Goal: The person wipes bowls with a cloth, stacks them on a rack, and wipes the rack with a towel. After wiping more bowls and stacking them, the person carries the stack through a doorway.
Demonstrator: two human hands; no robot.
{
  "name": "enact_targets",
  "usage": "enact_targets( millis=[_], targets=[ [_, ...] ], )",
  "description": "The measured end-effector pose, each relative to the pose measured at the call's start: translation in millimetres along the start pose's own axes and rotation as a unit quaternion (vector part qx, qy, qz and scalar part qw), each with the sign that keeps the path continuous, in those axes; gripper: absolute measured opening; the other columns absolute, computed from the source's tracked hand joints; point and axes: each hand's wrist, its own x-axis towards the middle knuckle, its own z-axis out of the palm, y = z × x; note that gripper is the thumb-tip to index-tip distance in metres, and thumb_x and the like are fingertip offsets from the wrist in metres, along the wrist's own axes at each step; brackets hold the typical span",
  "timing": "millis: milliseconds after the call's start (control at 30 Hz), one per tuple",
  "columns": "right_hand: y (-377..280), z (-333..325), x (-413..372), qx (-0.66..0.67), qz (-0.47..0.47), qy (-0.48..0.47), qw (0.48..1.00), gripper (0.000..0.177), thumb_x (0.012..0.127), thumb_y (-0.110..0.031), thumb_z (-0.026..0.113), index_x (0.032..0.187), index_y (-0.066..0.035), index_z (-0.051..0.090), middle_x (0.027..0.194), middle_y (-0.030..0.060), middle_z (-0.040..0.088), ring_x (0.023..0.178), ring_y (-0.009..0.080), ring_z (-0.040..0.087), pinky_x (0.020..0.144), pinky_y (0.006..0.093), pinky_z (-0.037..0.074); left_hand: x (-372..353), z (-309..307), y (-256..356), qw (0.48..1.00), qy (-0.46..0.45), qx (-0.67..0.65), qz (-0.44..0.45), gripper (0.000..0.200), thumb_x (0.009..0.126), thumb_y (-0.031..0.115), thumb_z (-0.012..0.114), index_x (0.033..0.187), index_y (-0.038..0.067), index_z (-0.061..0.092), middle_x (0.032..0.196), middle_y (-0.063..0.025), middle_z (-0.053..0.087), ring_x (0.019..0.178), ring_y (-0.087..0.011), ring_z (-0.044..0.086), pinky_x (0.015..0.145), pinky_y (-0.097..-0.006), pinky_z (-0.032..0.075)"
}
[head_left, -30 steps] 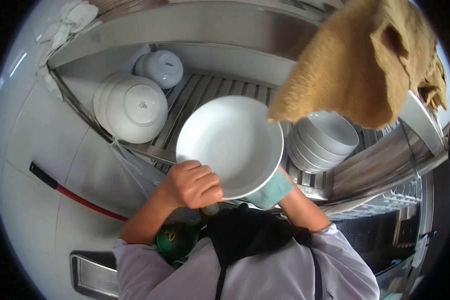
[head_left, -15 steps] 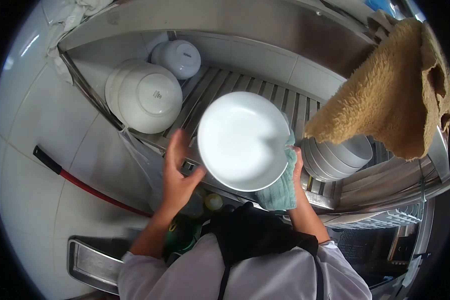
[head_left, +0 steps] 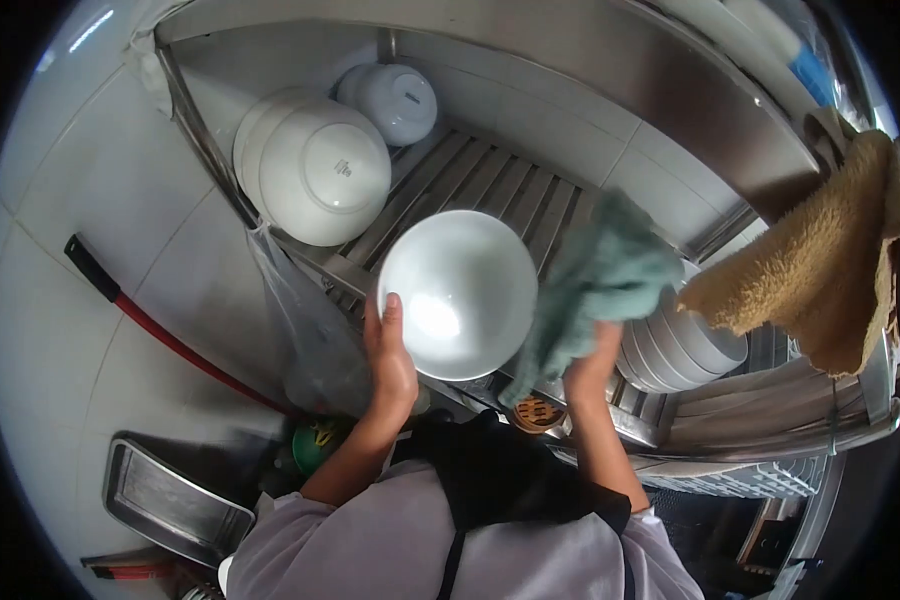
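Observation:
My left hand (head_left: 391, 360) grips the left rim of a white bowl (head_left: 460, 295), its thumb over the edge and the inside of the bowl facing me. To the right, my right hand (head_left: 595, 365) holds a green cloth (head_left: 605, 275), which is blurred by motion and apart from the bowl. Behind my left hand, large white bowls (head_left: 335, 180) stand upside down on a slatted metal shelf (head_left: 485, 175). Beyond the cloth is a stack of white bowls (head_left: 675, 345), tilted on its side.
Smaller white bowls (head_left: 400, 105) sit at the back of the shelf. A tan towel (head_left: 820, 270) hangs at the right. A red-handled pole (head_left: 175, 345) leans at the left above a metal tray (head_left: 175, 500). A plastic bag (head_left: 305, 325) hangs from the shelf's corner.
My left hand, open before, has taken hold of the bowl's left rim. The green cloth in my right hand has come away from the bowl, up and to the right.

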Motion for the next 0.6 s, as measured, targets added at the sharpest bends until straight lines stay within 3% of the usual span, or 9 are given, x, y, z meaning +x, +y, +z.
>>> enact_targets(
  millis=[67,100,167,267,300,333,433,533,600],
  targets=[
    [-31.2,41.2,3.8,-0.329,-0.251,-0.093,0.906,0.045,0.081,-0.016,0.063,0.123,0.0,0.059,0.12,0.0276,0.055,0.114,0.0409,0.054,0.101,0.0492,0.043,-6.7,18.2,6.5,0.998,-0.025,0.048,0.038,0.055,0.104,0.035,0.051,0.144,-0.003,0.043,0.137,-0.0151,0.053,0.128,-0.0225,0.049,0.11,-0.0352,0.034],
    [-38.0,65.3,1.5,-0.392,-0.329,-0.125,0.85,0.044,0.074,-0.007,0.068,0.117,0.001,0.064,0.116,0.0313,0.055,0.111,0.0448,0.053,0.099,0.0518,0.043,-5.6,19.7,5.9,0.998,-0.036,0.036,0.033,0.055,0.104,0.035,0.051,0.145,-0.002,0.043,0.138,-0.0151,0.052,0.128,-0.0228,0.049,0.11,-0.0357,0.034],
    [-68.5,83.2,-5.5,-0.375,-0.348,-0.265,0.817,0.034,0.078,-0.013,0.068,0.111,-0.007,0.073,0.121,0.0205,0.06,0.114,0.0381,0.057,0.098,0.0456,0.047,-1.2,16.6,5.0,0.998,-0.052,0.012,0.025,0.055,0.104,0.034,0.05,0.146,-0.002,0.042,0.139,-0.0152,0.051,0.13,-0.0232,0.048,0.11,-0.0366,0.035],
    [-73.6,57.6,-5.0,-0.44,-0.318,-0.43,0.721,0.033,0.069,-0.011,0.073,0.101,-0.006,0.075,0.115,0.0186,0.063,0.106,0.0357,0.061,0.091,0.0441,0.051,12.4,1.4,4.4,0.996,-0.064,0.01,0.053,0.057,0.104,0.034,0.05,0.148,-0.001,0.04,0.143,-0.0152,0.049,0.132,-0.0247,0.046,0.111,-0.0381,0.035],
    [-63.1,47.4,1.0,-0.522,-0.362,-0.374,0.676,0.029,0.066,-0.011,0.074,0.095,-0.009,0.077,0.114,0.0155,0.064,0.102,0.0313,0.063,0.087,0.0417,0.054,11.4,-3.2,7.7,0.995,-0.067,0.051,0.061,0.057,0.104,0.034,0.051,0.148,-0.001,0.04,0.144,-0.0152,0.048,0.133,-0.0249,0.046,0.112,-0.0381,0.035],
    [-62.8,45.4,10.4,-0.611,-0.36,-0.3,0.638,0.031,0.076,-0.014,0.067,0.106,-0.011,0.074,0.113,0.013,0.063,0.103,0.0287,0.063,0.083,0.037,0.055,8.6,-5.7,12.9,0.991,-0.071,0.093,0.068,0.058,0.104,0.035,0.051,0.148,-0.001,0.041,0.145,-0.0151,0.048,0.133,-0.0251,0.046,0.112,-0.0381,0.035],
    [-78.1,62.8,32.9,-0.533,-0.351,-0.196,0.744,0.03,0.073,-0.011,0.072,0.102,-0.005,0.067,0.107,0.0181,0.061,0.1,0.0345,0.065,0.077,0.0402,0.056,1.4,5.3,21.0,0.985,-0.106,0.117,0.071,0.056,0.104,0.035,0.051,0.147,-0.001,0.042,0.146,-0.0163,0.048,0.135,-0.0252,0.045,0.113,-0.0384,0.034],
    [-60.5,94.0,11.8,-0.354,-0.344,-0.215,0.842,0.038,0.07,-0.012,0.074,0.106,-0.003,0.066,0.103,0.0187,0.06,0.093,0.0371,0.067,0.073,0.0435,0.056,8.2,7.9,14.3,0.975,-0.122,0.131,0.129,0.055,0.104,0.034,0.05,0.146,-0.001,0.044,0.147,-0.017,0.048,0.135,-0.0258,0.045,0.112,-0.0388,0.035],
    [-68.8,83.1,-2.7,-0.312,-0.277,-0.379,0.826,0.044,0.068,-0.013,0.075,0.11,-0.004,0.064,0.106,0.0218,0.061,0.088,0.0394,0.068,0.075,0.0463,0.056,19.9,-2.0,13.7,0.973,-0.127,0.121,0.148,0.054,0.104,0.033,0.05,0.145,-0.001,0.044,0.146,-0.0167,0.048,0.135,-0.0266,0.046,0.112,-0.0391,0.036]
  ],
)
